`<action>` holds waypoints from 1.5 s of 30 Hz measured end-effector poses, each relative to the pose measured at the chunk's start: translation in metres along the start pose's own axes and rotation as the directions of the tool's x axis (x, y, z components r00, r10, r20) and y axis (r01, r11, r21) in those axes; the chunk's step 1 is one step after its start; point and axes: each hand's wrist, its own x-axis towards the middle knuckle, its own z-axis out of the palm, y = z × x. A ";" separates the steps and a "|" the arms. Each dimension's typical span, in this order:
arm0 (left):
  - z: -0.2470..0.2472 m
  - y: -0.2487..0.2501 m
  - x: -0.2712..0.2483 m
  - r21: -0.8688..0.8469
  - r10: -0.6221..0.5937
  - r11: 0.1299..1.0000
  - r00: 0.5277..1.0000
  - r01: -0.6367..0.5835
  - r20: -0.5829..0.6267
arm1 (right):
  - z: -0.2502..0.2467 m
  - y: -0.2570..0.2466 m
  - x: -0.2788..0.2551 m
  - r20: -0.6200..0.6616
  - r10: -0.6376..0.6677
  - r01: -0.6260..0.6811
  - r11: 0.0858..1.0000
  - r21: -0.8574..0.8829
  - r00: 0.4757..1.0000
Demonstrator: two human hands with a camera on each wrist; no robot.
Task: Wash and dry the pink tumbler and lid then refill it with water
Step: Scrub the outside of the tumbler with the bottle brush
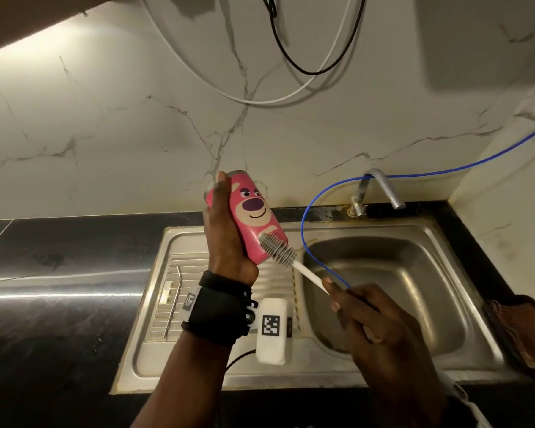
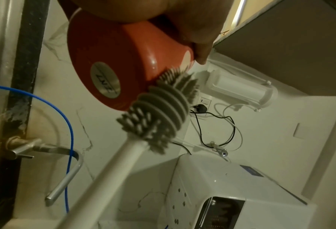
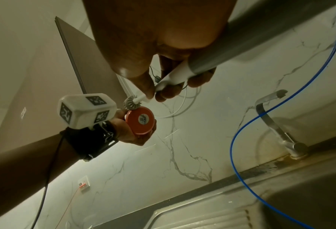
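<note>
- The left hand (image 1: 226,230) is wrapping its fingers and thumb around the pink tumbler (image 1: 254,217), holding it up in the centre of the head view, above the sink's (image 1: 445,239) ribbed draining side and left of the basin.
- The tumbler is tilting: its long axis is running from upper left to lower right, with the base pointing down toward the basin and toward the other hand.
- The right hand (image 1: 371,319), lower right of centre, is gripping the white handle of a bottle brush (image 1: 278,248), thumb and fingers curled round the shaft.
- The brush is running up and left from that hand, so its grey silicone head is touching the tumbler's outer wall just beside the base edge; the left wrist view is showing this contact plainly.
- Judging from this, the outside near the base is being scrubbed, and the next stroke is depending on the brush staying across the wall while the left hand is turning the tumbler.
- The tumbler's mouth is lying behind the left hand's fingers, so whether it is open cannot be told.
- No lid is showing in any view.
- The tap (image 1: 380,189) at the right is giving no visible water, and whether the tumbler is wet or soapy is hard to make out.
- A bent metal straw (image 1: 172,299) is lying on the draining board at the left.
</note>
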 end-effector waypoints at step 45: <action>-0.001 -0.021 -0.012 0.066 -0.266 0.962 0.964 0.265 0.017 | 0.027 0.005 0.020 0.048 0.087 -0.091 0.993 0.080 0.995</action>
